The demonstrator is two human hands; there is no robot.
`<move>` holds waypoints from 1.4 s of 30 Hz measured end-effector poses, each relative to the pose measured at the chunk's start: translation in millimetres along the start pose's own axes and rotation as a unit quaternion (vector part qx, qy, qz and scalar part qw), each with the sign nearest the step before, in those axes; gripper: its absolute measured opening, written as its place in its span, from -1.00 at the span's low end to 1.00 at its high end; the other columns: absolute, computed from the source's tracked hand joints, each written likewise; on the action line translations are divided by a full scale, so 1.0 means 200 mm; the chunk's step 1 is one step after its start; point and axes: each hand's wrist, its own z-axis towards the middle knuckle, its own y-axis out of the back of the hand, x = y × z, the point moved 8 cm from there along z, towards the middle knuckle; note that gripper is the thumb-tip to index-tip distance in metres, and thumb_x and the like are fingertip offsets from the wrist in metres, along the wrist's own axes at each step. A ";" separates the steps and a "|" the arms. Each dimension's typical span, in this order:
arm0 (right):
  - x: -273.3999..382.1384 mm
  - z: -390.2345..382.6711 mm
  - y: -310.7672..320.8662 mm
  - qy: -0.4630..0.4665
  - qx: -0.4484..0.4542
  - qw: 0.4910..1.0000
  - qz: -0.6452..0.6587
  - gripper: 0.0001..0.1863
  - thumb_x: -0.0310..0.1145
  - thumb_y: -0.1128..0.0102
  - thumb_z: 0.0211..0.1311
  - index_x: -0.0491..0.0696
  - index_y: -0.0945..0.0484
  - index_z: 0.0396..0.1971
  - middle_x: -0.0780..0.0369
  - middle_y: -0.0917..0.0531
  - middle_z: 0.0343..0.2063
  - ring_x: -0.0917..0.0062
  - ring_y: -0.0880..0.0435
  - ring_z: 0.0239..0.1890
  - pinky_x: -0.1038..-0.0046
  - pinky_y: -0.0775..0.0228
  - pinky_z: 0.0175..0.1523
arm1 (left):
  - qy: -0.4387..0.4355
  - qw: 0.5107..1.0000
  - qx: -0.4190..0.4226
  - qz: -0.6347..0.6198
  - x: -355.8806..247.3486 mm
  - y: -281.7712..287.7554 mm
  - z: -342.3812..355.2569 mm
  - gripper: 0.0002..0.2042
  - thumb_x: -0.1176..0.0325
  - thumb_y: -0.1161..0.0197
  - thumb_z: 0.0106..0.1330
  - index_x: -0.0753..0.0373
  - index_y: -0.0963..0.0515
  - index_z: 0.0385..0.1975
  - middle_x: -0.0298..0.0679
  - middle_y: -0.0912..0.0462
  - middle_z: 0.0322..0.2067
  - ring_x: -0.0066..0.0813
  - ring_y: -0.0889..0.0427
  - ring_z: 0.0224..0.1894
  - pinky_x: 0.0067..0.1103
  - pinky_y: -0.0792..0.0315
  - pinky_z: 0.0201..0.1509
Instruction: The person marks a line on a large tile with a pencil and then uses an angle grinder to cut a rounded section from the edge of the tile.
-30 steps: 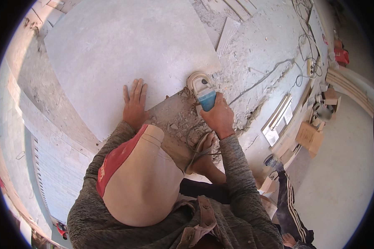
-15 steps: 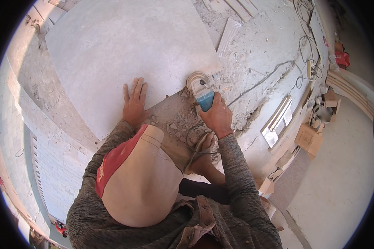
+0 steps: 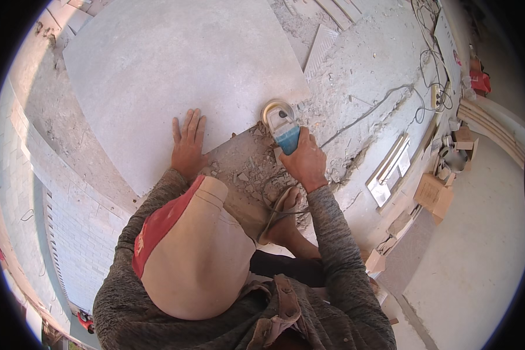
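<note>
My left hand (image 3: 188, 143) lies open, fingers spread, on a large pale grey tile (image 3: 175, 64) near its lower edge. My right hand (image 3: 304, 160) grips a teal-bodied grinder (image 3: 287, 135) with a ring-shaped guard, held at the tile's right corner. Below that corner are rubble and dust (image 3: 245, 166). A dark cord loops down past my sandalled foot (image 3: 277, 221). A beige and red cap (image 3: 195, 256) hides part of my left forearm.
Offcut strips (image 3: 321, 49) lie beyond the tile. Tangled cables and a power strip (image 3: 436, 96) run along the right. A metal trowel (image 3: 385, 175), cardboard boxes (image 3: 433, 195) and stacked long boards (image 3: 493, 128) are also at the right. A pale tiled surface (image 3: 79, 245) extends down the left.
The other person's striped trouser leg and foot at lower right have left the view since a second ago. My hands and the grinder have barely moved.
</note>
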 end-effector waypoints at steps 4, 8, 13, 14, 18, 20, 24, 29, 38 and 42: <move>-0.01 0.00 0.00 0.006 -0.008 1.000 -0.008 -0.28 -0.16 -0.51 0.03 -0.10 -0.34 0.14 -0.05 -0.62 -0.09 -0.03 -0.72 -0.09 0.02 -0.61 -0.02 | 0.002 1.000 0.006 -0.005 -0.01 0.00 0.00 0.03 0.46 -0.54 -0.12 0.32 -0.15 0.48 -0.07 -0.06 0.53 -0.12 0.06 0.62 0.04 0.29 0.66; -0.01 0.00 -0.01 0.011 -0.017 1.000 -0.001 -0.28 -0.16 -0.51 0.03 -0.10 -0.34 0.14 -0.04 -0.62 -0.09 -0.02 -0.73 -0.09 0.03 -0.62 -0.03 | 0.001 1.000 0.007 -0.002 -0.01 0.00 0.00 0.03 0.47 -0.54 -0.11 0.31 -0.15 0.48 -0.08 -0.06 0.53 -0.12 0.06 0.62 0.04 0.28 0.65; 0.00 -0.01 0.00 0.009 -0.019 1.000 -0.013 -0.28 -0.16 -0.51 0.03 -0.09 -0.35 0.14 -0.03 -0.62 -0.10 -0.01 -0.73 -0.10 0.05 -0.63 -0.03 | -0.004 1.000 -0.004 -0.012 -0.01 0.01 0.00 0.02 0.46 -0.54 -0.10 0.31 -0.15 0.48 -0.08 -0.06 0.53 -0.12 0.06 0.62 0.05 0.28 0.65; 0.01 -0.01 0.01 0.010 -0.019 1.000 -0.011 -0.28 -0.16 -0.52 0.03 -0.09 -0.34 0.14 -0.02 -0.62 -0.10 -0.01 -0.73 -0.10 0.05 -0.63 -0.03 | -0.004 1.000 -0.003 -0.010 -0.01 0.01 0.00 0.02 0.45 -0.54 -0.10 0.31 -0.15 0.48 -0.08 -0.06 0.53 -0.12 0.06 0.62 0.05 0.28 0.65; 0.01 -0.01 0.00 0.014 -0.021 1.000 -0.012 -0.28 -0.16 -0.52 0.04 -0.08 -0.34 0.14 -0.02 -0.62 -0.09 0.00 -0.73 -0.09 0.06 -0.63 -0.03 | -0.002 1.000 0.004 -0.004 -0.01 0.01 0.00 0.01 0.45 -0.54 -0.09 0.31 -0.15 0.48 -0.08 -0.06 0.53 -0.11 0.07 0.62 0.04 0.28 0.65; 0.01 -0.01 0.00 0.011 -0.022 1.000 -0.014 -0.28 -0.15 -0.52 0.04 -0.08 -0.34 0.14 -0.03 -0.62 -0.09 0.00 -0.73 -0.09 0.06 -0.63 -0.02 | -0.002 1.000 0.009 -0.005 -0.01 0.01 0.00 0.01 0.45 -0.54 -0.09 0.31 -0.15 0.47 -0.07 -0.06 0.53 -0.11 0.07 0.62 0.04 0.28 0.65; -0.01 -0.01 -0.01 0.006 -0.023 0.999 -0.022 -0.26 -0.14 -0.53 0.04 -0.08 -0.34 0.15 -0.03 -0.61 -0.08 0.01 -0.73 -0.08 0.06 -0.63 -0.02 | -0.003 1.000 0.012 -0.016 -0.02 0.01 0.01 0.01 0.46 -0.54 -0.09 0.31 -0.16 0.47 -0.07 -0.05 0.53 -0.11 0.07 0.62 0.04 0.28 0.65; -0.01 -0.02 0.01 0.014 -0.025 1.000 -0.005 -0.25 -0.09 -0.51 0.04 -0.09 -0.35 0.16 -0.03 -0.62 -0.09 0.01 -0.73 -0.10 0.05 -0.62 -0.03 | -0.008 1.000 0.006 -0.011 -0.01 0.02 0.00 -0.01 0.46 -0.52 -0.10 0.32 -0.17 0.46 -0.06 -0.06 0.53 -0.11 0.07 0.62 0.04 0.30 0.65; -0.10 -0.02 0.06 -0.013 -0.049 0.998 0.031 -0.27 -0.10 -0.46 -0.01 -0.13 -0.38 0.12 -0.07 -0.66 -0.10 -0.08 -0.71 -0.13 0.01 -0.56 0.02 | -0.004 1.000 0.005 -0.019 -0.02 0.04 0.01 -0.05 0.49 -0.46 -0.10 0.35 -0.20 0.44 -0.06 -0.09 0.52 -0.10 0.04 0.61 0.03 0.28 0.65; -0.08 -0.06 0.04 -0.037 0.008 0.996 0.087 -0.29 -0.12 -0.45 0.00 -0.15 -0.39 0.10 -0.13 -0.68 -0.12 -0.11 -0.71 -0.10 0.02 -0.54 0.04 | -0.002 1.000 0.016 -0.015 -0.03 0.05 0.01 -0.06 0.48 -0.46 -0.08 0.37 -0.20 0.43 -0.05 -0.10 0.52 -0.09 0.04 0.61 0.04 0.28 0.65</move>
